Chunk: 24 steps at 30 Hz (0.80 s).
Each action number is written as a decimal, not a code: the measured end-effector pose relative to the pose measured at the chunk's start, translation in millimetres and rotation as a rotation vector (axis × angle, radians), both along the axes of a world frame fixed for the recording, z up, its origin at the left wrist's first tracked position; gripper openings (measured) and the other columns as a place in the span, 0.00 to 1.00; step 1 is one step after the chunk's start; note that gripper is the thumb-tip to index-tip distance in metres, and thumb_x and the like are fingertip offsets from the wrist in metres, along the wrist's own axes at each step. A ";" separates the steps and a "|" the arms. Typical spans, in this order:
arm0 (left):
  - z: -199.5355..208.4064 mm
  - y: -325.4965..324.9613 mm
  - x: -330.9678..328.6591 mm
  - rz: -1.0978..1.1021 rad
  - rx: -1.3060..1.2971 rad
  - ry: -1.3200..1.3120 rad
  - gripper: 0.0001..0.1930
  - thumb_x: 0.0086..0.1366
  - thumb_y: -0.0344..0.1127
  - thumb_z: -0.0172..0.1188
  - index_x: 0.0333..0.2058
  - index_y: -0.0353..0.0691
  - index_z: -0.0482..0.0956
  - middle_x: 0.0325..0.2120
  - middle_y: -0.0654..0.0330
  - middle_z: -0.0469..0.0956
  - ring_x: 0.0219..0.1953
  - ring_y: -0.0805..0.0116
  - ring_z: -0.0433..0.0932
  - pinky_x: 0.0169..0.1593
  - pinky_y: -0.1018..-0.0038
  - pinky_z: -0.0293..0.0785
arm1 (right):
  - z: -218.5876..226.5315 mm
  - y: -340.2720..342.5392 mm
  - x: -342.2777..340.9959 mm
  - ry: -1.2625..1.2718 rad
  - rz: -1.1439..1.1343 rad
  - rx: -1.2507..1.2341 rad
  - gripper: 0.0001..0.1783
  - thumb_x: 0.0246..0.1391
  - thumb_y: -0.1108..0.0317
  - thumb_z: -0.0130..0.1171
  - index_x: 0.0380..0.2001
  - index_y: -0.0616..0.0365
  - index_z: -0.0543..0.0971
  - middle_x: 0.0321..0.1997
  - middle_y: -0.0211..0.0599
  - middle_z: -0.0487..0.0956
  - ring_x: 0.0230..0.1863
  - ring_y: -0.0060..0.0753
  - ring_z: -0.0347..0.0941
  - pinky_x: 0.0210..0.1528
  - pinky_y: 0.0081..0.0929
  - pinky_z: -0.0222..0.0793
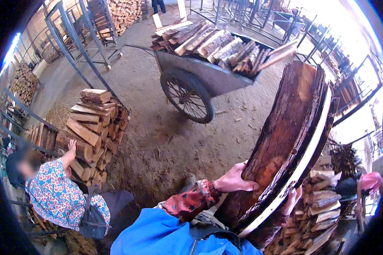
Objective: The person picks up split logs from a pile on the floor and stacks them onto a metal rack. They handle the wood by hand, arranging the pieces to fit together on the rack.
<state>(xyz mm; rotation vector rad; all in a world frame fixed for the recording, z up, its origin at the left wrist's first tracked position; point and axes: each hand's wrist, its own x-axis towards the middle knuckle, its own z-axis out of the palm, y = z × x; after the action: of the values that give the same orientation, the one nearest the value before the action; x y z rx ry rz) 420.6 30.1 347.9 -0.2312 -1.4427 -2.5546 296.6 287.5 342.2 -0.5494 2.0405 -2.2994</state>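
Observation:
Long split firewood pieces with dark brown bark stand tilted upright in front of my body, several held together as a bundle. My left hand grips the bundle's left side, thumb across the bark. On its right side, my right hand presses against a piece with a pale cut edge; the wood hides part of that hand. The bundle's lower end is close to my blue-covered lap.
A metal two-wheeled cart loaded with split logs stands ahead on the dirt floor. At left, a person in a patterned top touches a wood stack beside metal frames. Another wood stack is at right.

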 end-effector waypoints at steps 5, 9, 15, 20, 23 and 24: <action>-7.0 -82.5 -30.3 0.075 -0.007 0.019 0.36 0.52 0.34 0.72 0.58 0.34 0.65 0.49 0.64 0.74 0.49 0.75 0.71 0.54 0.73 0.69 | 4.6 -105.5 -29.0 -0.045 0.079 -0.085 0.49 0.46 0.49 0.68 0.63 0.67 0.59 0.56 0.40 0.72 0.51 0.33 0.71 0.54 0.30 0.65; -7.5 -143.5 -50.6 0.107 -0.070 -0.043 0.37 0.53 0.34 0.72 0.59 0.35 0.64 0.50 0.63 0.74 0.50 0.75 0.71 0.56 0.72 0.68 | -3.6 -158.8 -64.9 -0.085 0.090 -0.046 0.46 0.48 0.50 0.66 0.63 0.66 0.60 0.54 0.39 0.71 0.50 0.32 0.70 0.55 0.30 0.65; -8.4 -233.5 -96.8 0.178 -0.066 -0.067 0.32 0.54 0.35 0.72 0.56 0.35 0.69 0.48 0.63 0.76 0.46 0.74 0.73 0.52 0.73 0.71 | -10.6 -257.4 -125.6 -0.109 0.088 0.004 0.44 0.51 0.52 0.64 0.63 0.64 0.58 0.58 0.39 0.69 0.54 0.33 0.67 0.58 0.32 0.62; -9.8 -306.2 -148.9 0.163 -0.033 -0.119 0.33 0.53 0.36 0.72 0.55 0.34 0.68 0.46 0.62 0.76 0.46 0.74 0.72 0.52 0.73 0.71 | -2.1 -349.5 -174.6 -0.059 0.183 -0.005 0.41 0.49 0.51 0.65 0.59 0.66 0.65 0.51 0.37 0.75 0.49 0.31 0.71 0.56 0.27 0.63; -22.7 -342.3 -184.6 0.237 -0.076 -0.121 0.32 0.53 0.36 0.72 0.55 0.34 0.69 0.45 0.61 0.77 0.45 0.74 0.73 0.52 0.73 0.70 | -1.3 -393.7 -211.7 -0.121 0.195 0.078 0.42 0.48 0.48 0.65 0.58 0.67 0.66 0.52 0.38 0.75 0.49 0.30 0.71 0.55 0.27 0.64; -21.7 -354.0 -195.9 0.233 -0.059 -0.121 0.32 0.53 0.37 0.72 0.55 0.34 0.69 0.45 0.62 0.77 0.45 0.74 0.73 0.52 0.73 0.70 | 5.3 -405.6 -220.8 -0.115 0.224 0.089 0.42 0.47 0.48 0.65 0.58 0.67 0.66 0.52 0.38 0.75 0.49 0.30 0.71 0.55 0.27 0.64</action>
<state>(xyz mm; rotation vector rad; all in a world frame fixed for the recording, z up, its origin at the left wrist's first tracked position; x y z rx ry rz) 224.7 -324.0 326.2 0.0805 -1.4903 -2.3760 75.8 -118.0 347.5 -0.5926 1.9112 -2.0545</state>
